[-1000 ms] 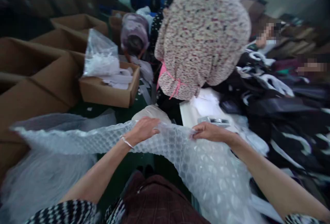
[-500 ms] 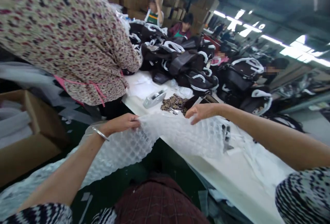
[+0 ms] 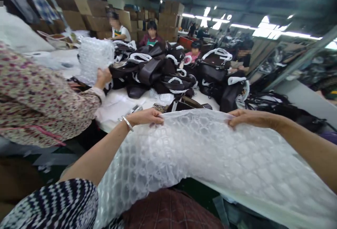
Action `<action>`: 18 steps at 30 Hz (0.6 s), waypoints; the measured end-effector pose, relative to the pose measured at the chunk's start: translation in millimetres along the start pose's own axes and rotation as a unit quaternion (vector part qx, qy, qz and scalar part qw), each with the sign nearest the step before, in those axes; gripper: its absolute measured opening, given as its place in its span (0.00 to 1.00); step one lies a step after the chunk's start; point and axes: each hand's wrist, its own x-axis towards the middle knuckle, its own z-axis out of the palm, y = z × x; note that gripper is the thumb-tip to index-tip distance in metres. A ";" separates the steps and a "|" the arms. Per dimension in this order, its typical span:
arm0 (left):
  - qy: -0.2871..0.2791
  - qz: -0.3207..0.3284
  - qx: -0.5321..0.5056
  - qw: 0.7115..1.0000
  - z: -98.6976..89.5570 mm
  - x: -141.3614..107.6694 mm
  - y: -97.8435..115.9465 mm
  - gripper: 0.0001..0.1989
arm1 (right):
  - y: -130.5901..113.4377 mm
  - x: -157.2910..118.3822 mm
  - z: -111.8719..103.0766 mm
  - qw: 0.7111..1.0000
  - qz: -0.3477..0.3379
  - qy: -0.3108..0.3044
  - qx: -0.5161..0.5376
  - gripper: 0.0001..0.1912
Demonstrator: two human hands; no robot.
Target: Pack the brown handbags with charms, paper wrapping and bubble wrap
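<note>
A wide strip of clear bubble wrap (image 3: 168,144) hangs between my two hands and drapes over the table edge toward me. My left hand (image 3: 147,117), with a silver bangle at the wrist, pinches its upper edge. Further right, my right hand (image 3: 243,118) grips the same edge, thumb and fingers closed on the film. Just beyond the wrap lies an open dark brown bag (image 3: 188,103). Beside it are a partly hidden heap of small metal pieces (image 3: 161,108) and a tape dispenser (image 3: 135,109).
Dark bags with white-wrapped handles (image 3: 158,65) are piled across the white table (image 3: 112,97). At left a co-worker in a floral top (image 3: 47,99) holds a bubble-wrapped bundle (image 3: 94,58). Other people sit behind the pile, before stacked cardboard boxes (image 3: 171,14).
My right hand has moved right and closed on the bubble wrap, which is now stretched wide and spread over the table. The view has turned left; the co-worker's wrapped bundle has come into sight.
</note>
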 end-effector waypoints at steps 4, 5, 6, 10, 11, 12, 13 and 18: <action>-0.009 0.027 0.030 0.999 17.4 85.7 37.8 0.16 | 45.9 -18.8 -59.8 1.000 -0.003 -0.012 0.000 0.22; -0.012 0.035 0.035 0.999 23.4 106.8 44.8 0.16 | 53.2 -21.1 -71.3 1.000 -0.003 -0.004 -0.026 0.24; -0.016 0.044 0.040 0.998 30.4 127.7 51.5 0.15 | 58.2 -21.6 -80.0 0.998 -0.010 0.015 -0.064 0.27; -0.042 0.072 0.040 0.996 69.1 204.7 81.4 0.14 | 54.0 0.0 -81.4 0.951 -0.127 0.158 -0.234 0.41; -0.044 0.081 0.035 0.995 79.2 219.8 89.9 0.15 | 49.0 9.6 -75.5 0.941 -0.158 0.169 -0.247 0.42; -0.045 0.092 0.024 0.994 88.0 232.3 98.0 0.15 | 44.2 19.2 -69.2 0.936 -0.181 0.165 -0.252 0.41; -0.046 0.105 0.007 0.993 94.6 241.7 105.0 0.16 | 40.7 27.8 -64.0 0.935 -0.190 0.157 -0.254 0.38; -0.071 0.091 -0.077 0.990 88.6 243.7 96.6 0.18 | 63.8 37.0 -80.3 0.964 -0.095 0.131 -0.210 0.20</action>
